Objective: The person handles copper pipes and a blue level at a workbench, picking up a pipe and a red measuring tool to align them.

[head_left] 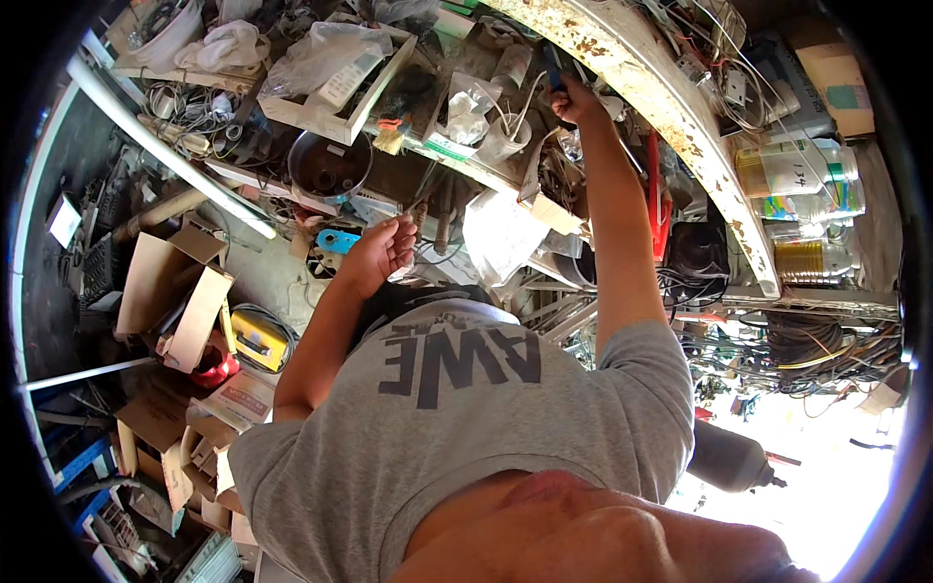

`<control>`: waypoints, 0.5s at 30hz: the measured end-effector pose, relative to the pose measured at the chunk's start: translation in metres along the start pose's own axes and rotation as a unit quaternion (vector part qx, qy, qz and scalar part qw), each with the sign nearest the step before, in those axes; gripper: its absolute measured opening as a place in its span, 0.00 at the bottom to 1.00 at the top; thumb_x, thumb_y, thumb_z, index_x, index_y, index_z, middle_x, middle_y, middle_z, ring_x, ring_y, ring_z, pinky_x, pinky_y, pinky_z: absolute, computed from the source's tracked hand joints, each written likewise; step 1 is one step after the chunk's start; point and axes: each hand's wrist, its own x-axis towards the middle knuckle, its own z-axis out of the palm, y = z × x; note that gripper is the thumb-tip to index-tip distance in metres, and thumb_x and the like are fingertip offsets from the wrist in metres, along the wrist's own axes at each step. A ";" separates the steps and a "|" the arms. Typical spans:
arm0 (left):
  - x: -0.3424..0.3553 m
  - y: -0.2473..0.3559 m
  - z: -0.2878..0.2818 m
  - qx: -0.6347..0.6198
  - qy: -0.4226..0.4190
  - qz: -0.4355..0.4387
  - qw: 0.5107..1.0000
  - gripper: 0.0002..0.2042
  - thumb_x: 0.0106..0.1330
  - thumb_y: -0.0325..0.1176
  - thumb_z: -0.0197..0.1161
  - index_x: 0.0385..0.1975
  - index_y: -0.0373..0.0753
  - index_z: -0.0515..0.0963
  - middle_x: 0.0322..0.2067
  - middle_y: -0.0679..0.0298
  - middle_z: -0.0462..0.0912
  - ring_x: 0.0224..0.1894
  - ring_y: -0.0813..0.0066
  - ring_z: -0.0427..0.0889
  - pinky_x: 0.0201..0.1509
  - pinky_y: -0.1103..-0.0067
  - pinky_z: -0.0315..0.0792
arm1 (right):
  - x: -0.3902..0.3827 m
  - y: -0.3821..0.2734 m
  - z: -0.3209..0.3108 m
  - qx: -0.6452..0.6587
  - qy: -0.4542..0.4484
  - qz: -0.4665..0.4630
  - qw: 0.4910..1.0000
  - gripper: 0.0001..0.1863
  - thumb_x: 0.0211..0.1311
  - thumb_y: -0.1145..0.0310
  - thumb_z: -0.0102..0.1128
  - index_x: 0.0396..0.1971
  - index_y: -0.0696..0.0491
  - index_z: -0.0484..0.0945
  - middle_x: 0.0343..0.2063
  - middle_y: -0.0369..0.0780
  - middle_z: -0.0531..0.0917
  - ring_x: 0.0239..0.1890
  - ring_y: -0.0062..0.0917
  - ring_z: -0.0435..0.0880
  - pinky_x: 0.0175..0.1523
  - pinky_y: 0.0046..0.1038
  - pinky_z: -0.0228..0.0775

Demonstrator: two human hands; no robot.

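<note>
My left hand [387, 255] is raised in front of my chest with its fingers curled in. What it holds, if anything, is hidden. Just beside it are a bright blue object [337, 241] and a round dark metal pan [330, 167]. With the arm stretched far forward, my right hand [575, 101] is closed at the cluttered shelf. A dark, bluish slim thing [554, 74] shows at its fingers, too small to name. Left of that hand stand a white cup [504, 139] with sticks in it and a clear plastic bag [468, 115]. A brush [391, 136] lies further left.
A rusty white beam [671, 112] curves close past my right arm. Jars [792, 170] stand on the right, above coiled cables [805, 340]. Cardboard boxes [175, 291] and a yellow case [259, 338] crowd the left. A dark cylinder [729, 457] is at lower right.
</note>
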 end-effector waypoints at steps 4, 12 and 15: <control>-0.006 -0.002 -0.003 -0.012 -0.022 -0.005 1.000 0.14 0.68 0.38 0.48 0.49 0.41 0.70 0.39 0.70 0.77 0.38 0.80 0.76 0.44 0.79 0.72 | 0.009 -0.005 -0.028 0.029 0.019 -0.037 0.999 0.14 0.67 0.59 0.44 0.31 0.56 0.64 0.20 0.36 0.70 0.12 0.13 0.57 0.14 0.14 0.49; -0.007 0.007 -0.011 -0.022 -0.009 -0.002 1.000 0.14 0.68 0.38 0.48 0.50 0.40 0.69 0.40 0.69 0.76 0.40 0.79 0.75 0.44 0.79 0.71 | -0.089 0.044 0.022 0.038 0.016 -0.064 0.997 0.12 0.68 0.63 0.42 0.33 0.57 0.62 0.20 0.37 0.68 0.12 0.12 0.55 0.13 0.14 0.46; -0.002 0.012 -0.005 0.005 -0.011 -0.013 1.000 0.14 0.68 0.38 0.48 0.50 0.40 0.69 0.40 0.70 0.76 0.40 0.80 0.75 0.45 0.79 0.70 | -0.130 0.062 0.017 0.088 -0.025 -0.033 0.995 0.10 0.69 0.63 0.38 0.34 0.55 0.63 0.21 0.37 0.67 0.11 0.13 0.54 0.12 0.14 0.45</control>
